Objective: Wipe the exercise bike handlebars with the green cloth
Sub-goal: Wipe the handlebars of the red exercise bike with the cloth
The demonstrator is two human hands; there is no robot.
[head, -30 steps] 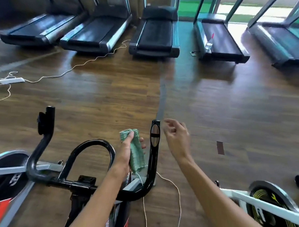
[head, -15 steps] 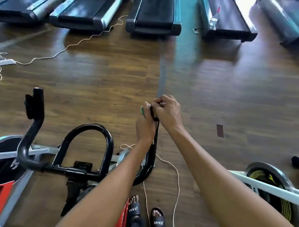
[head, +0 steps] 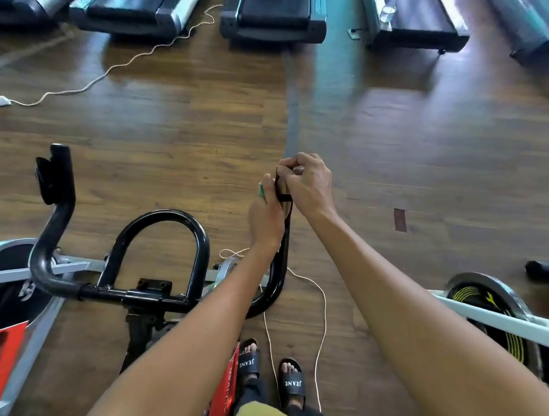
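The left hand [head: 266, 220] is curled round the green cloth [head: 262, 190], pressing it to the left side of the upright right-hand bar end. Only a thin, nubby green sliver shows past the fingers. The right hand [head: 308, 187] pinches the tip of that same bar end with bent fingers and thumb. The handlebars [head: 169, 215] are glossy black round tubing with a centre loop and upturned horns. Near the feet, black sandals [head: 250, 362] stand on the polished wooden floor [head: 176, 125]. A thin white cord [head: 116, 65] snakes left. Far off are treadmills [head: 272, 16], one carrying a clear bottle [head: 387, 8] whose contents are too blurred to tell.
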